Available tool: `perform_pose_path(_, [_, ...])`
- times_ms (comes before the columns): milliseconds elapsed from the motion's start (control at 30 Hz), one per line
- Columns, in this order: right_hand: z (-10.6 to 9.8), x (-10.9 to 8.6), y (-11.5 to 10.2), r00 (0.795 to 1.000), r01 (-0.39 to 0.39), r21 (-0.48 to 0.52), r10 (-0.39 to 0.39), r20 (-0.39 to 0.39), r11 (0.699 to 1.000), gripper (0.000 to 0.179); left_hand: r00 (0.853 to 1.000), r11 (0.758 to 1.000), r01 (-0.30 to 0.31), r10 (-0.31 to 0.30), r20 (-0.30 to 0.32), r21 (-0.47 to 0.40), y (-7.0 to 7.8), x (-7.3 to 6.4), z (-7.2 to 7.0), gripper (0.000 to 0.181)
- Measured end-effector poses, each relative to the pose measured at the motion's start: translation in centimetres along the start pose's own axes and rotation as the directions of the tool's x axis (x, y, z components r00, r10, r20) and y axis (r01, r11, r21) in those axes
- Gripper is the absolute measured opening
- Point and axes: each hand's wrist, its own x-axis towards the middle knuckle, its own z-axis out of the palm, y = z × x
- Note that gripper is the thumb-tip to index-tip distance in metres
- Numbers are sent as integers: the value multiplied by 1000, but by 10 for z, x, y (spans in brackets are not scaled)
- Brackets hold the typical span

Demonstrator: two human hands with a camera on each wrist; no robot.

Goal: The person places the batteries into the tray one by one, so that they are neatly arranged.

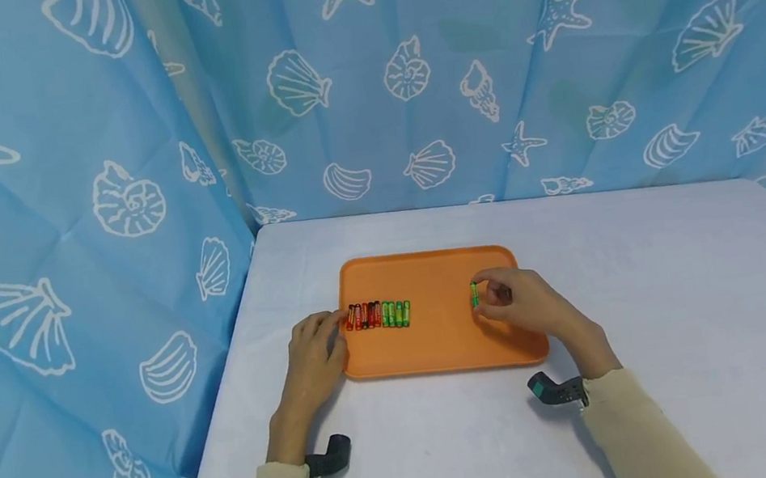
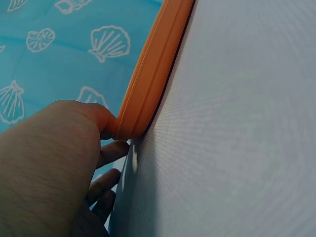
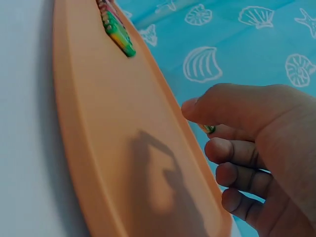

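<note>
Over the right part of an orange tray (image 1: 435, 350), my right hand (image 1: 527, 302) pinches a green battery (image 1: 475, 294) between thumb and forefinger. In the right wrist view only a small end of that battery (image 3: 208, 129) shows behind the thumb. Side by side on the tray's left half lie several red batteries (image 1: 365, 316), followed by several green batteries (image 1: 396, 315). My left hand (image 1: 312, 359) is at the tray's left rim, its fingertips by the outermost red battery. In the left wrist view, the thumb touches the tray's corner (image 2: 140, 103) and the other fingers are loosely bent.
The tray lies on a table with a white cloth (image 1: 694, 309). A blue curtain (image 1: 363, 95) with shell and starfish prints hangs behind the table and along its left side. Dark wrist cameras (image 1: 332, 454) sit on both forearms.
</note>
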Motion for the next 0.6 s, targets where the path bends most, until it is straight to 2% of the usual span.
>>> perform_pose_path(267, [22, 11, -20, 998, 60, 5, -60, 15, 998, 38, 1000, 1000, 17, -16, 6, -11, 0, -1, 1, 39])
perform_pose_path(600, [39, 14, -30, 997, 32, -12, -31, 63, 999, 36, 1000, 1000, 3, -3, 2, -1, 1, -1, 0, 40])
